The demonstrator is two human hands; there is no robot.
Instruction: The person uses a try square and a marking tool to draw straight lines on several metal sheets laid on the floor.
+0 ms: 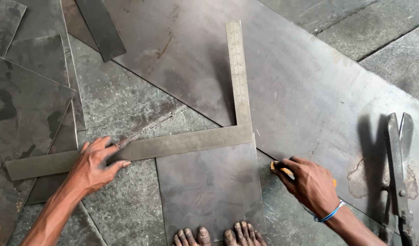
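Your left hand [96, 165] lies flat with its fingers spread, pressing down on the long arm of the steel framing square [182, 143] near its outer end. Your right hand [309, 182] is closed around a small orange-tipped marking tool [282, 170] — only its tip shows past the fingers, just beside the right edge of the small rectangular metal sheet [209, 187]. The square forms an L: its long arm runs across the top edge of that small sheet, and its short arm points away from you over the large metal sheet [300, 91] behind. The corner of the square sits at the small sheet's upper right corner. Your bare toes [218, 237] rest on the near edge of the small sheet. To the right, a pair of tin snips [398, 173] lies on the large sheet, well apart from your right hand. Further offcuts [32, 91] — dark and overlapping — lie on the concrete floor [123, 105] to your left.
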